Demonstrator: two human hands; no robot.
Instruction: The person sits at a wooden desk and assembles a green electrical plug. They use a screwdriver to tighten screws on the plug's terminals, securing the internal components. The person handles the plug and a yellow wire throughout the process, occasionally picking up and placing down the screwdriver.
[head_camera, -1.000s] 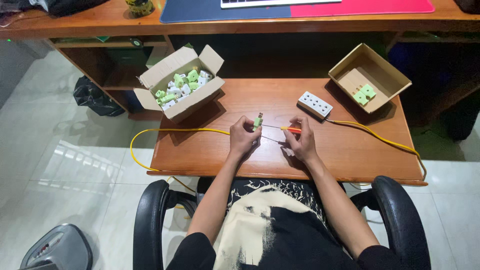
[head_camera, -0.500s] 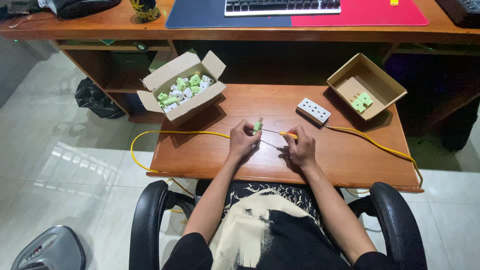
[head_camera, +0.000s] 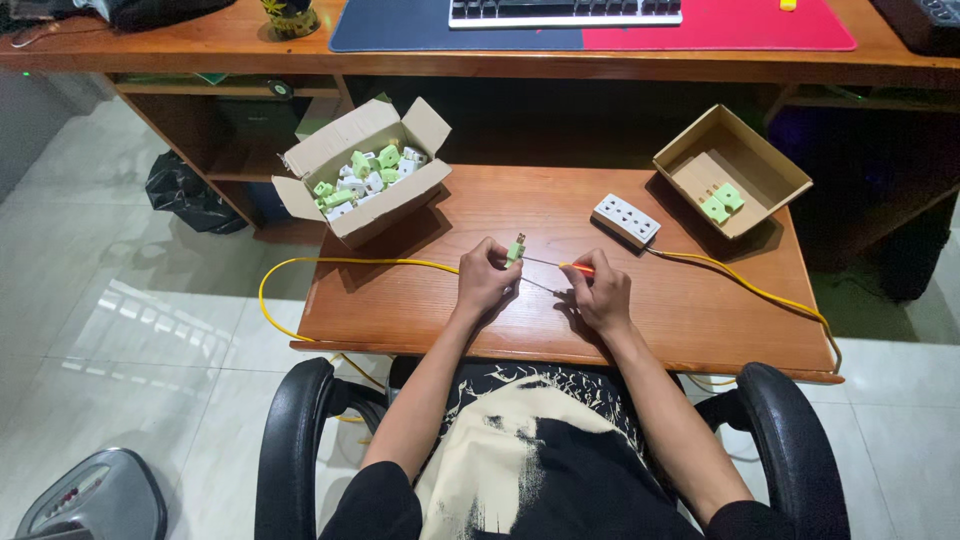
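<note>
Black leather armrests of the office chair (head_camera: 290, 440) frame the nearest part of the view, with the person's lap and patterned black shirt between them. Just beyond, a small wooden table (head_camera: 420, 310) carries the work. Over its middle the left hand (head_camera: 487, 281) is clenched around a small green plug (head_camera: 515, 249), held upright above the fingers. A yellow cable (head_camera: 330, 264) lies on the table to the left of this hand, loops off the left edge and drops towards the tiled floor. The right hand (head_camera: 600, 295) sits close to the right of the left one and grips a thin screwdriver with an orange handle (head_camera: 577, 267); its metal shaft points left towards the plug, though whether the tip touches it is too small to tell. Farther back and to the right lies a white power strip (head_camera: 626, 219). At the far left corner stands an open cardboard box (head_camera: 345, 150) full of green and white plugs, and at the far right corner a shallower cardboard box (head_camera: 765, 160) holds two green plugs (head_camera: 721, 203). Behind the table a larger desk bears a keyboard (head_camera: 565, 11) on a blue and red mat (head_camera: 720, 28).
</note>
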